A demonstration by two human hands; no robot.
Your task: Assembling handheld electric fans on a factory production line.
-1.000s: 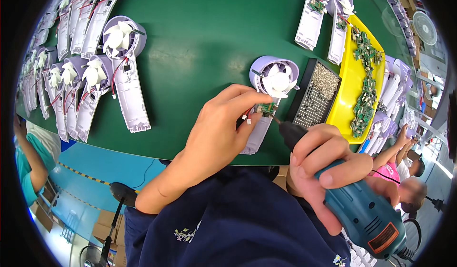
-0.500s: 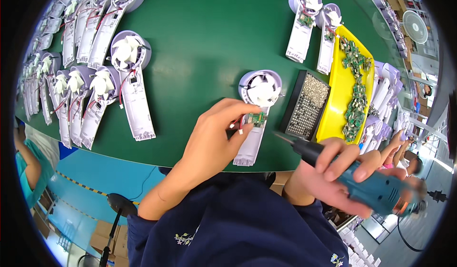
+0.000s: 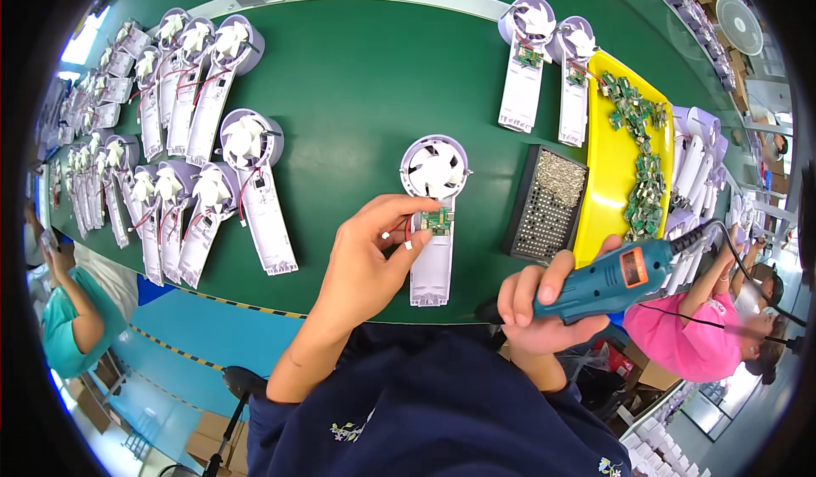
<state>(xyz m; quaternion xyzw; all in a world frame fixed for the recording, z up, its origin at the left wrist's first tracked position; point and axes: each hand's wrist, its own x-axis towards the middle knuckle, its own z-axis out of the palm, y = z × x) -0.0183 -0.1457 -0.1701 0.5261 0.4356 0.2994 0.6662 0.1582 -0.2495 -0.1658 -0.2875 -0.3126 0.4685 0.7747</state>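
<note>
Fan units (image 3: pixel 270 226) lie on the desk (image 3: pixel 340 137) at nine o'clock from your middle fan body (image 3: pixel 432 277); your left fingers (image 3: pixel 398 206) pinch the green circuit board (image 3: pixel 439 222), on that body at six from its blades (image 3: pixel 436 173); a black tray (image 3: pixel 520 198) lies at three; your right fingers (image 3: pixel 525 294) wrap a teal power screwdriver (image 3: pixel 603 280) at four; a yellow tray (image 3: pixel 603 179) sits between two and three.

Left hand (image 3: pixel 367 243) in a pinching pose, right hand (image 3: pixel 544 307) curled into a grip, forearms (image 3: pixel 308 349) bare
</note>
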